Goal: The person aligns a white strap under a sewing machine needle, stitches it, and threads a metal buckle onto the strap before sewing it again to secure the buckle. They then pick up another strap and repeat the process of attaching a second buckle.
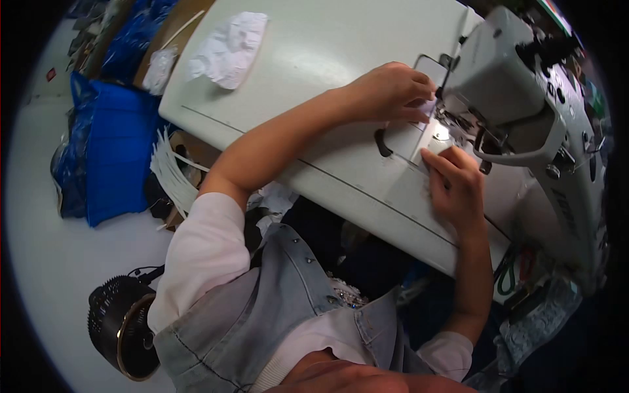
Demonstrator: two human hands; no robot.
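A white sewing machine (501, 75) stands at the upper right, its small lamp lighting the needle area. My left hand (396, 92) reaches across to the left side of the needle, fingers bent over a small pale piece that I cannot make out clearly. My right hand (455, 180) is closer to my body, below the needle plate (440, 134), with thumb and index finger nearly together at the plate. Anything between those fingertips is too small to tell. Both hands rest low over the machine's work surface.
Crumpled white material (229, 49) lies on the white table (314, 39). Left of the table are a blue bag (121, 150), white strips (171, 173) and a black perforated basket (121, 321). Green-handled scissors (506, 280) lie at the lower right, near patterned fabric (537, 324).
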